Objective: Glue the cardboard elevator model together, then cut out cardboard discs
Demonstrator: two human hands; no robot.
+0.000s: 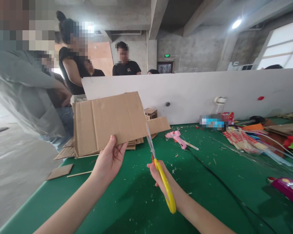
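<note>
My left hand (112, 159) pinches the lower edge of a brown cardboard sheet (109, 122), thumb in front and fingers behind, holding it up above the table. In my right hand (161, 174) is a pair of scissors (164, 185) with yellow and red-orange handles. Their blades point up and meet the sheet's right edge near its lower corner. A narrow cardboard strip (160, 124) shows just right of the blades; whether it still joins the sheet I cannot tell. Behind the sheet, partly hidden, lie stacked cardboard pieces (132, 146).
A pink glue gun (177, 138) with a black cord lies on the green table (136, 201). Packaged sticks (244, 139) and a purple object (286, 190) sit at right. A white partition (190, 94) stands behind. At left stands a person in a grey garment (21, 78); others are beyond.
</note>
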